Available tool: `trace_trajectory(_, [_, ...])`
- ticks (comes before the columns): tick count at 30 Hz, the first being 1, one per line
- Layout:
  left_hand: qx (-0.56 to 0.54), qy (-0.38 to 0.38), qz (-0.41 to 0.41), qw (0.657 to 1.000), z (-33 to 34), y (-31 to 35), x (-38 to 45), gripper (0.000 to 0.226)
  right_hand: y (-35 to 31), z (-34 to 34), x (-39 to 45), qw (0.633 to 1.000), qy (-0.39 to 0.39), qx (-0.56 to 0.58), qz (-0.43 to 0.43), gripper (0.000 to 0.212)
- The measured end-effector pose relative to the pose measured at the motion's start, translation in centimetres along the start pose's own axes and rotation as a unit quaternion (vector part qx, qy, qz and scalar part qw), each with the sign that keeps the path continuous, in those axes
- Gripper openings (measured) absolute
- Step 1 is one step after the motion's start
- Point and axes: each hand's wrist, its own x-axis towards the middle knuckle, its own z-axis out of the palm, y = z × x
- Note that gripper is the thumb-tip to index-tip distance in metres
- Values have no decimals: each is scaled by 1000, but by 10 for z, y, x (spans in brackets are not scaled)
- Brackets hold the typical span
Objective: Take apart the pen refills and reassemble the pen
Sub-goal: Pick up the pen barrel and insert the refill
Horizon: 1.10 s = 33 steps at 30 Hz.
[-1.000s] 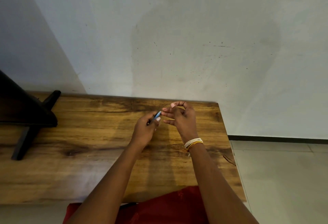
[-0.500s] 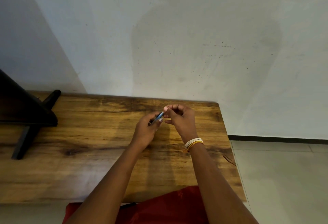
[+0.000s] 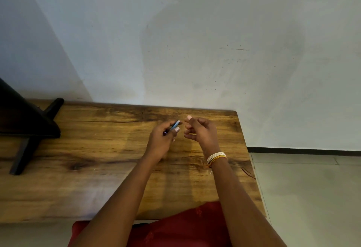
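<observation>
Soft, even daylight, moderately bright, no glare; wall [image 3: 214, 31] shows a broad dim shadow patch at centre & a darker slanted band at far left. Faint, soft-edged arm shadows fall on the tabletop [image 3: 97, 168] below the hands. Wide-angle lens bends the tabletop edges & floor line toward the corners; fingertips are slightly motion-blurred, rest is fairly sharp w/ mild compression softness.

Blue pen [image 3: 174, 125], streaky brown wood table [image 3: 97, 149], white-and-yellow bangles [image 3: 216, 156], red cloth [image 3: 185, 227], black stand [image 3: 23, 129]
</observation>
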Motion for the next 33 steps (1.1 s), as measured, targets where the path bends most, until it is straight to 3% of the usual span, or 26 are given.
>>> trace_trajectory(3, [10, -17, 9, 1000, 4, 1, -3, 26, 5, -11, 2, 998, 42, -26, 25, 25])
trace_trajectory(8, [31, -63, -34, 997, 10, 0, -10, 24, 16, -36, 6, 976, 112, -181, 54, 16])
trace_trajectory(14, [70, -91, -56, 992, 17, 1, -15, 24, 22, -58, 4, 947, 137, -277, 85, 9])
trace_trajectory(18, [92, -96, -66, 989, 24, 4, -14, 26, 21, -68, 2, 921, 142, -348, 105, 16])
trace_trajectory(23, [92, -90, -83, 988, 31, 5, -16, 30, 23, -70, 1, 911, 99, -379, 132, 33])
trace_trajectory(29, [87, -87, -74, 990, 32, 2, -20, 28, 27, -70, -1, 911, 109, -382, 114, 22])
trace_trajectory(33, [91, -84, -75, 989, 32, 1, -17, 29, 24, -70, -3, 910, 114, -377, 130, 37])
